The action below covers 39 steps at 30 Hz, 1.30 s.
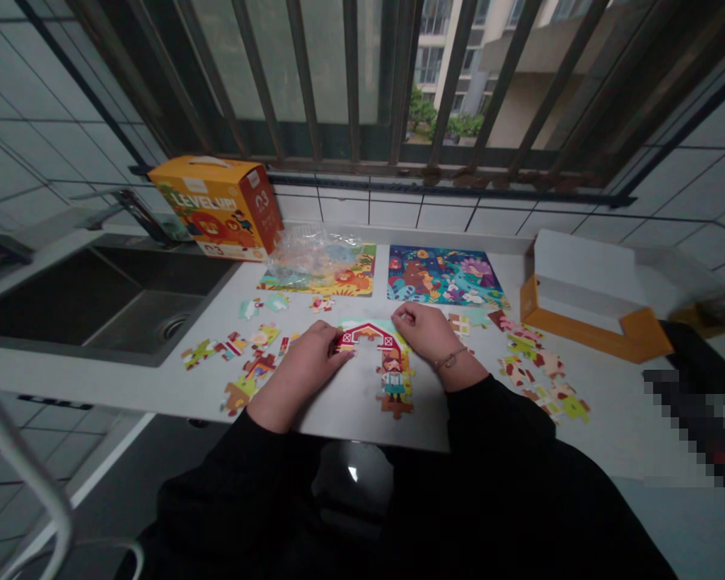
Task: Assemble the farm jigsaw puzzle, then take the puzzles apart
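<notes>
A partly joined jigsaw puzzle (371, 332) lies flat on the white counter in front of me, showing a red barn roof. Below its right side runs a strip with a figure (392, 383) in a teal skirt or apron. My left hand (311, 362) is closed at the barn's left edge, thumb and fingers around a puzzle piece there. At the upper right corner of the puzzle, my right hand (426, 329) has its fingers curled together and touching the edge. Whatever those right fingertips hold, if anything, is hidden.
Loose puzzle pieces lie left (259, 366) and right (535, 366) of my hands. Behind are a finished blue puzzle (444, 274), another under clear plastic wrap (314, 254), and a yellow box (217, 209). An open box (586, 298) stands right; a sink (126, 298) is left.
</notes>
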### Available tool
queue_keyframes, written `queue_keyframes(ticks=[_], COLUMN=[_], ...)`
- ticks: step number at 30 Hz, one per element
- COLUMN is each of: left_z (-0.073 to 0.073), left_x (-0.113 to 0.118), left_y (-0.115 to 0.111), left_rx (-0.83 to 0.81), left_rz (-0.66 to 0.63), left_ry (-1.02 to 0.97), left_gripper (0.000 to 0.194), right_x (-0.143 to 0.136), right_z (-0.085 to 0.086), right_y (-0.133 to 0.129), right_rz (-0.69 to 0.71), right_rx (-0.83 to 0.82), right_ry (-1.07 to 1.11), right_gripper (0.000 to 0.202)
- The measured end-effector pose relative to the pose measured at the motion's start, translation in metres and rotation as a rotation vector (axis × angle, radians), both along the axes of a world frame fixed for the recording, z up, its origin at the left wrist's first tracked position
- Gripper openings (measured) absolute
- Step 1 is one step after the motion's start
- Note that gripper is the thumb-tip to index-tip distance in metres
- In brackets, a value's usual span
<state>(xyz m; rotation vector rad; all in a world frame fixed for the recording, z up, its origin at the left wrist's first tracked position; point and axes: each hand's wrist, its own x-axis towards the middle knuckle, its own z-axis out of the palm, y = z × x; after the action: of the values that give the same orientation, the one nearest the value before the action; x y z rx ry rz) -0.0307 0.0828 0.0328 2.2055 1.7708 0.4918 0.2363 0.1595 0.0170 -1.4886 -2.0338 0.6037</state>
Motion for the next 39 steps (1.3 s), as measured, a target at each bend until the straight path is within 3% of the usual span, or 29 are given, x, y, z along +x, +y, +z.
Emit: queue_keyframes(ticks=[4, 10, 15, 30, 39], left_z=[-0.005, -0.015, -0.021, -0.002, -0.004], left_x=[0.003, 0.0, -0.002, -0.004, -0.005], left_y=[-0.001, -0.002, -0.001, 0.0, 0.002], left_rx=[0.05, 0.192, 0.193, 0.138, 0.117], left_rz=[-0.02, -0.199, -0.212, -0.289, -0.282], left_ry=[0.058, 0.096, 0.126, 0.23, 0.206], left_gripper=[0.028, 0.04, 0.039, 0.044, 0.044], right_x=[0.0, -0.001, 0.0, -0.001, -0.001], right_z=[0.0, 0.001, 0.0, 0.002, 0.002], right_y=[0.0, 0.0, 0.001, -0.001, -0.001], right_rz=[-0.002, -0.006, 0.011, 0.011, 0.018], right_rx=[-0.004, -0.01, 0.0, -0.015, -0.017], right_ry=[-0.004, -0.024, -0.014, -0.034, -0.04], right_gripper=[0.016, 0.016, 0.015, 0.017, 0.016])
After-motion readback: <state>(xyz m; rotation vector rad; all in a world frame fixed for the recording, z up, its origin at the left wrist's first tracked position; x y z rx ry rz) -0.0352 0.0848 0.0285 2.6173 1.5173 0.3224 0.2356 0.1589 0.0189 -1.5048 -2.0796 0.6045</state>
